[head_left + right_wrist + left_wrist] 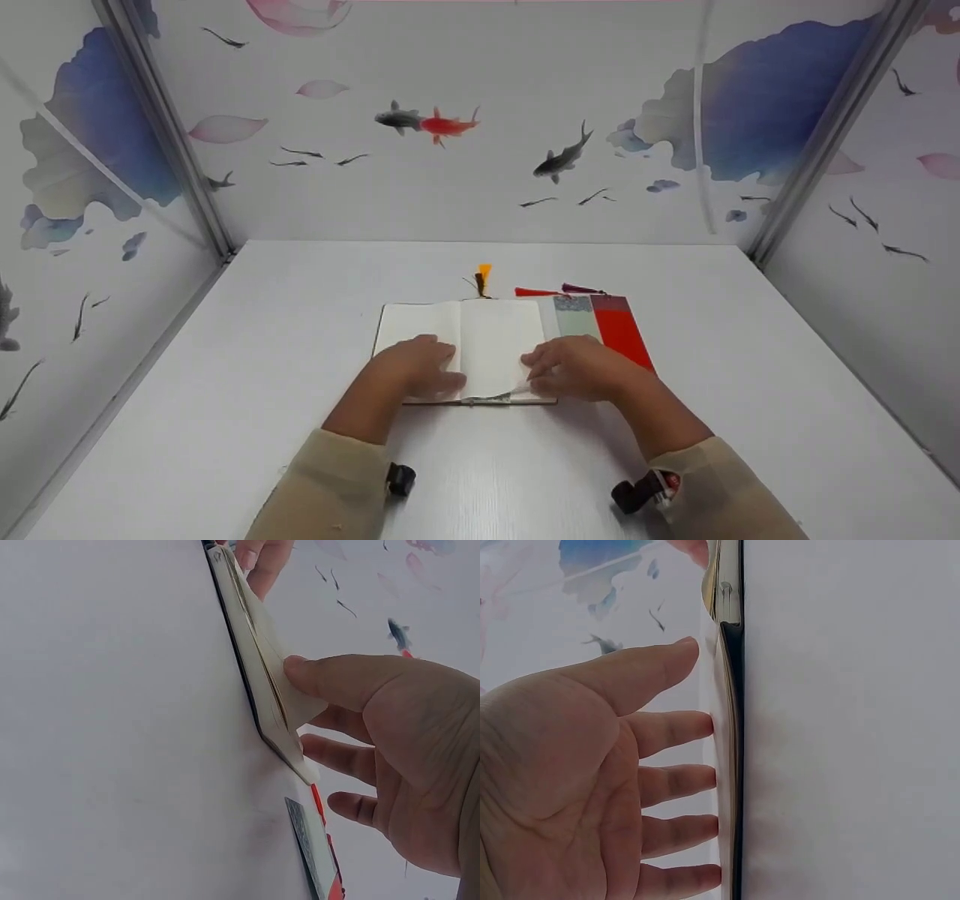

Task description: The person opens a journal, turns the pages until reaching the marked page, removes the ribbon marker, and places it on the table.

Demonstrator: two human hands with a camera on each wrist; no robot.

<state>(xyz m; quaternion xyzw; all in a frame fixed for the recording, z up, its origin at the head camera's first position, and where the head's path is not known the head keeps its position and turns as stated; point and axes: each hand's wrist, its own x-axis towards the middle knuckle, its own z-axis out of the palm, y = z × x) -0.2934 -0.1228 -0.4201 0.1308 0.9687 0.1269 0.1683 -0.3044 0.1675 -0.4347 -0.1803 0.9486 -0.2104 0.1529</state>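
Observation:
An open notebook [499, 337] with blank cream pages lies flat on the white table. Across its left page rests my left hand [420, 367], and in the left wrist view its fingers [676, 781] are straight, tips touching the paper. My right hand [577, 367] pinches the lower right part of a page [306, 706], which is lifted off the pages below. Under that page's bottom edge a sliver of something grey-patterned [495, 397] shows; most of it is hidden. An orange and dark brown tassel [482, 277] sticks out above the notebook's top edge.
Right of the notebook lie a red bookmark-like strip [624, 330] and a pale green one [576, 319] with a grey patterned top. A red tassel [536, 292] and a dark purple tassel [581, 289] extend beyond them. Walls painted with fish enclose the table [300, 300].

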